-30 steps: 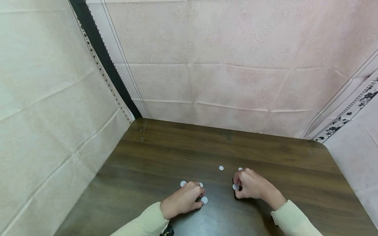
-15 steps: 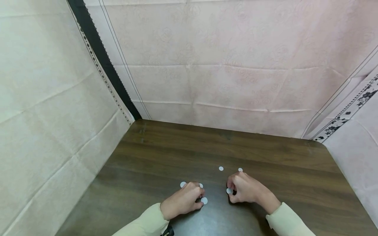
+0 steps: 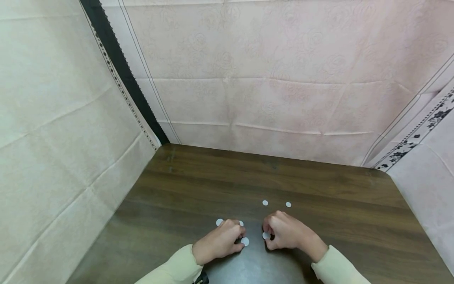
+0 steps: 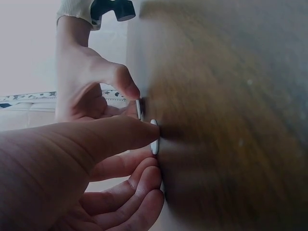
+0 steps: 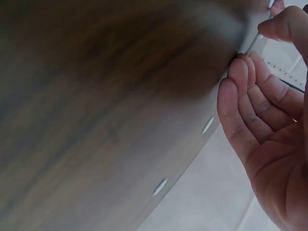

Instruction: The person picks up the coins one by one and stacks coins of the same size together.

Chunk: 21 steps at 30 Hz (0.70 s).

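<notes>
My left hand (image 3: 220, 241) pinches a small white disc (image 3: 245, 241) by its edges between thumb and forefinger, at the table surface. In the left wrist view this disc (image 4: 154, 139) stands edge-on against the thumb tip. To the right, my right hand (image 3: 289, 233) holds another white disc (image 3: 266, 235) between thumb and fingertips, low over the table. The right wrist view has that disc (image 5: 253, 43) edge-on between them; whether it touches the table I cannot tell. Two more white discs, one on the left (image 3: 219, 222) and one partly hidden (image 3: 241, 223), lie just beyond my left hand.
Beyond my right hand, a white disc (image 3: 265, 202) and another white disc (image 3: 288, 204) lie apart on the brown wooden table (image 3: 198, 181). Pale patterned cloth (image 3: 283, 79) hangs behind the table's far edge and along both sides.
My right hand has slid left and towards me with its disc, closer to the left hand. The far right disc is now fully uncovered. My left hand stays in place.
</notes>
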Available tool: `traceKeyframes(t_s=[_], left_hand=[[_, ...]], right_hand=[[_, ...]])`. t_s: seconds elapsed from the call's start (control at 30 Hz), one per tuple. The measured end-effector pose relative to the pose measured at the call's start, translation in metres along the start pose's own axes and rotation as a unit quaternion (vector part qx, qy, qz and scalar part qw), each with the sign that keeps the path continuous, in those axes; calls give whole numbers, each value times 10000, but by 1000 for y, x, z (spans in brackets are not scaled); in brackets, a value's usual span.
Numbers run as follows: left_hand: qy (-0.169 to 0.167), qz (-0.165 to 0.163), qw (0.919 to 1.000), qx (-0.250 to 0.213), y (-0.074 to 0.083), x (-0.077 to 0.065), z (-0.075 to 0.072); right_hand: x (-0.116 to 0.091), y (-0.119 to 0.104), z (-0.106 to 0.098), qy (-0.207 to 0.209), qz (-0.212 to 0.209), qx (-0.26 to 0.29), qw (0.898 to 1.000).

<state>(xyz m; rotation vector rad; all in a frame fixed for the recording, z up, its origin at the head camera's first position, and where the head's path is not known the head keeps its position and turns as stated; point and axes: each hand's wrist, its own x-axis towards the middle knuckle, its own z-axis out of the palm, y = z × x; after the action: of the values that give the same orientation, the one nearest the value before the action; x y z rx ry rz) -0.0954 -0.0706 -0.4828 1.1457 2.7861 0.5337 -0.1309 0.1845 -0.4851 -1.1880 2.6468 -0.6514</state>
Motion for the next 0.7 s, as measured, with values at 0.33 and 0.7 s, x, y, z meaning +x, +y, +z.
traceKeyframes(t_s=[0.33, 0.7], left_hand=[[52, 16, 10000, 81, -1, 0, 0], [38, 29, 9999, -113, -2, 0, 2]], right_hand=[[10, -21, 8, 7, -23, 16, 10000], [23, -39, 18, 103, -104, 45, 9999]])
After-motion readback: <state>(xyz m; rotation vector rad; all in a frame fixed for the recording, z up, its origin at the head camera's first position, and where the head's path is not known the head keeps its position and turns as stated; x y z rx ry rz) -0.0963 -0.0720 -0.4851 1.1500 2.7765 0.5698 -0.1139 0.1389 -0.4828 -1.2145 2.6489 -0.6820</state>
